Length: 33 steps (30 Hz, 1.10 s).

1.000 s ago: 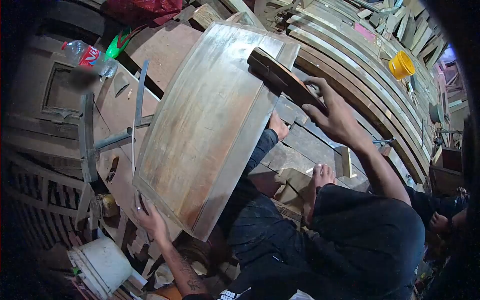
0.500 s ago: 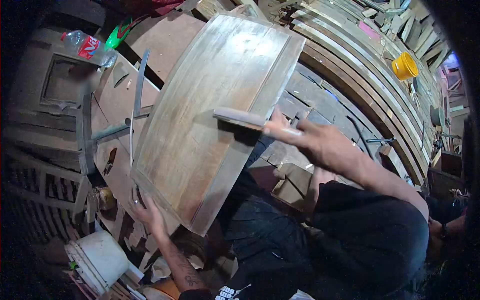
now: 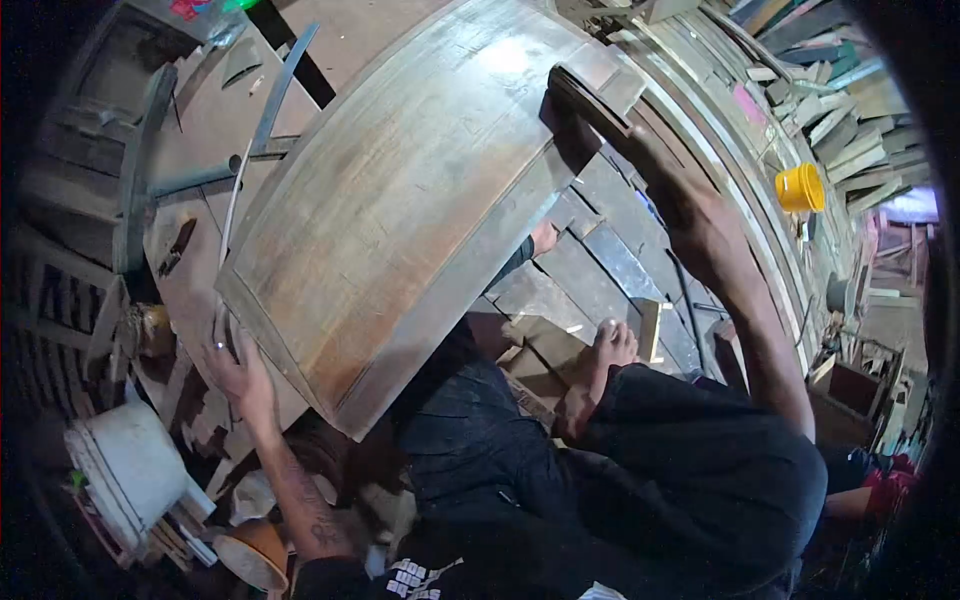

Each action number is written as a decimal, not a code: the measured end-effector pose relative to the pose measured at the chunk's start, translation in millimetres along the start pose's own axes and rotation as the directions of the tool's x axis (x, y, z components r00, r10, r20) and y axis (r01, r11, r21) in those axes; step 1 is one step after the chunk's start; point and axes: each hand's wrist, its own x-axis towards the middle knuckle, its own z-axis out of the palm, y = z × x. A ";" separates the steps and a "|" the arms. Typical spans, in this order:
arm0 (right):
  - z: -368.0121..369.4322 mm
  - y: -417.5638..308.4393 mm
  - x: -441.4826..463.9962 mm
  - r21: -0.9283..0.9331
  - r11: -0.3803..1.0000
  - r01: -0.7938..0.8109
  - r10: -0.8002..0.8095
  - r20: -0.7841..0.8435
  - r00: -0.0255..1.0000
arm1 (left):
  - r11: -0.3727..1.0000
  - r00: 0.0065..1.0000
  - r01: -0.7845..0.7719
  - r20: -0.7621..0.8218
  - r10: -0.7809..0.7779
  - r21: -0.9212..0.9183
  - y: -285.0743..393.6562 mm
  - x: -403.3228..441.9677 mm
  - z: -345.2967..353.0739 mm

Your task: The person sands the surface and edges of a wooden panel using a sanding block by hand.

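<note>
Timber scraps (image 3: 850, 145) lay right of the broad, brown-grey wooden panel (image 3: 400, 190) before the person. At its far-right corner the right hand (image 3: 705, 225) clasped a long, dark, flat tool (image 3: 590, 98), apparently mid-stroke; its near-left edge seemed to need steadying, the left hand's (image 3: 242, 380) grip there unclear.

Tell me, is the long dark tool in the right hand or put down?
In the right hand: one end of the tool meets it, the other is over the panel.

The wooden panel (image 3: 400, 180) is smooth with a satin sheen, glossiest toward its far edge and browner near its closest corner. The yellow bucket (image 3: 799, 188) looks like plastic; the shorts (image 3: 700, 440) are matt black cloth.
</note>
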 end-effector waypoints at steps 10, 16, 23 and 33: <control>-343.6 -176.7 -28.6 -0.300 0.450 0.841 -0.889 -0.061 0.453 | 0.996 0.995 -0.093 -0.021 0.093 0.006 2.4 1.2 -1.5; -353.1 -172.1 -3.8 -0.114 0.656 0.746 -0.738 -0.304 0.602 | 0.992 1.000 -0.004 -0.010 0.005 0.128 -26.0 0.8 5.6; -345.2 -172.1 -18.7 0.011 0.556 0.831 -0.822 -0.142 0.552 | 0.993 0.999 0.001 0.032 -0.005 0.117 -17.1 0.8 -1.9; -360.3 -175.9 -19.0 0.697 0.707 0.121 -0.415 0.270 0.869 | 0.989 0.997 -0.075 -0.016 0.078 0.128 -9.6 5.3 -0.4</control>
